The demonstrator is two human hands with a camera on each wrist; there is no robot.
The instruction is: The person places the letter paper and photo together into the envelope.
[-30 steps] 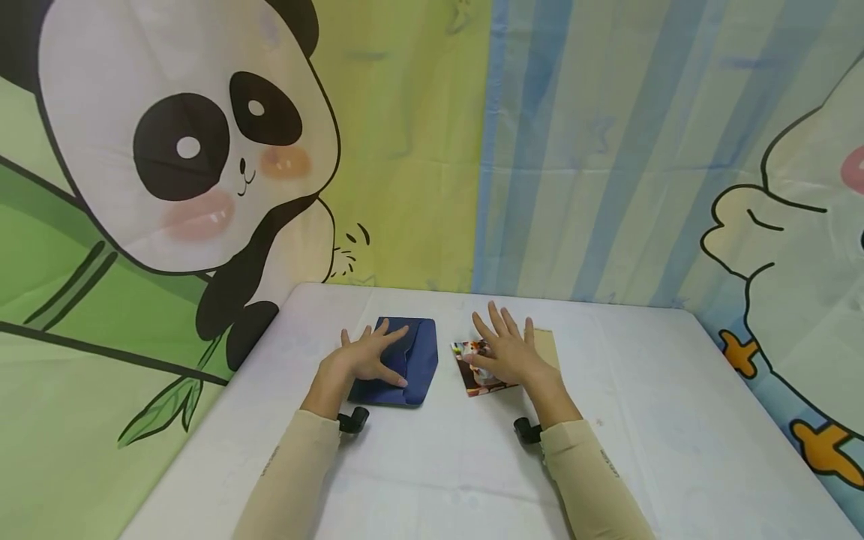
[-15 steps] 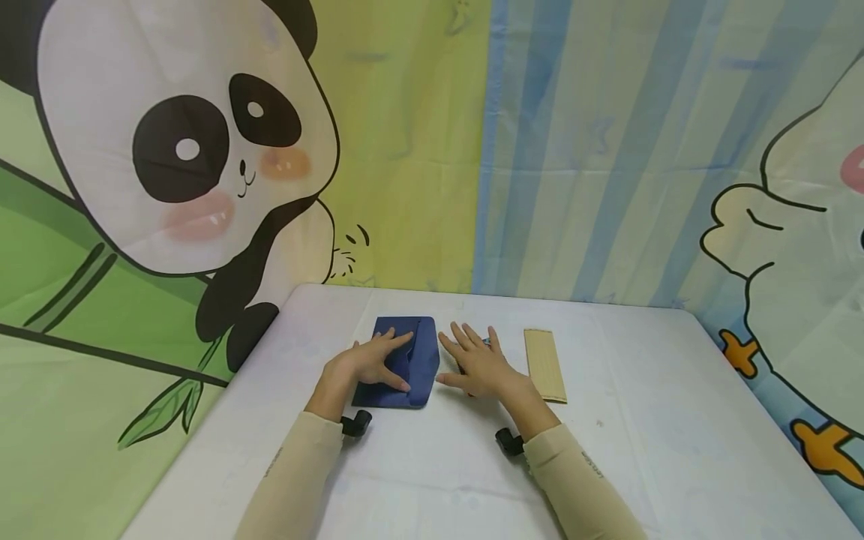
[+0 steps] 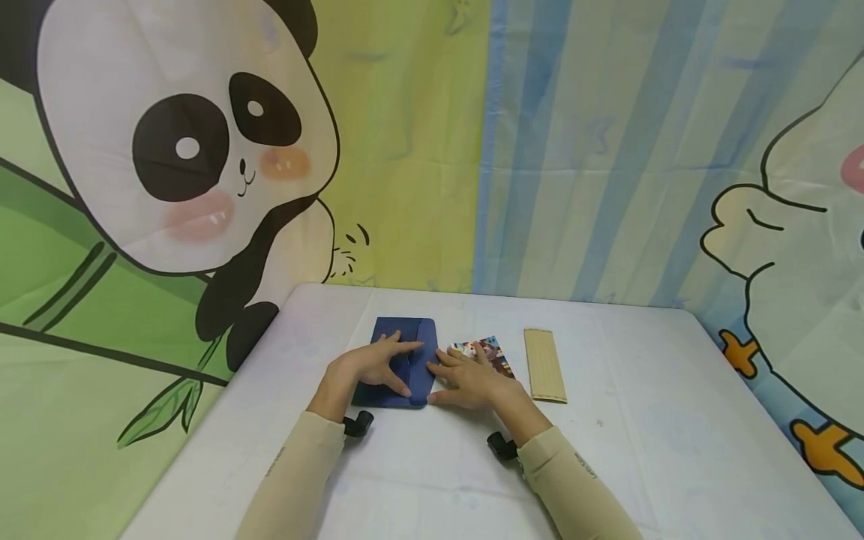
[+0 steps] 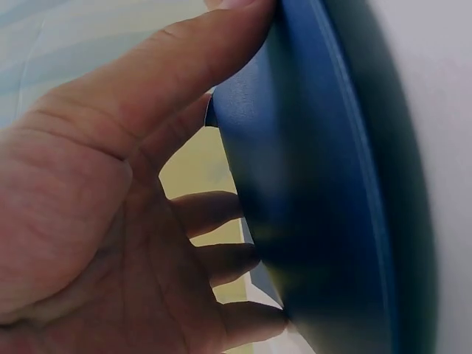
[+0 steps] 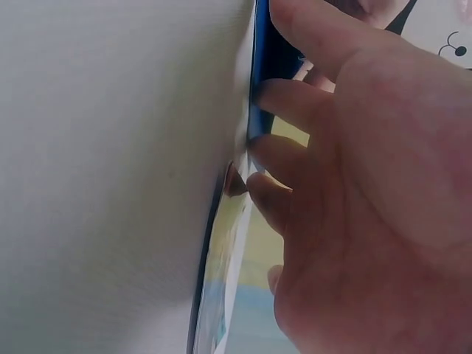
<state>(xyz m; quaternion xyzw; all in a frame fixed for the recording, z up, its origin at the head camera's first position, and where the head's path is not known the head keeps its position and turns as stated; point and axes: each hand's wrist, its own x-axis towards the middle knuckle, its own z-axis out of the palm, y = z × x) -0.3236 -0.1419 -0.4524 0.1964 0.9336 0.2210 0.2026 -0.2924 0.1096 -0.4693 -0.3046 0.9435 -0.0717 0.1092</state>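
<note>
A dark blue envelope [image 3: 386,396], its flap [image 3: 424,375] to the right, lies flat on the white table. My left hand [image 3: 367,365] rests on it with the fingers spread; the left wrist view shows its thumb and fingertips on the blue surface. My right hand [image 3: 472,381] reaches the flap's right edge with thumb and fingers apart, fingertips right at that edge. Partly under the right hand lies a colourful printed card [image 3: 498,355]. In the right wrist view the card [image 5: 221,258] stands out slightly from the table beneath the fingers.
To the right of the card lies a narrow beige ribbed strip [image 3: 545,366]. The white table [image 3: 634,405] ends at a printed cloth backdrop [image 3: 405,150] with a panda. A small black camera sits on each wrist.
My right hand has moved left from over the card and strip to the flap's edge, uncovering the strip and part of the card. The left hand has shifted only slightly on the envelope.
</note>
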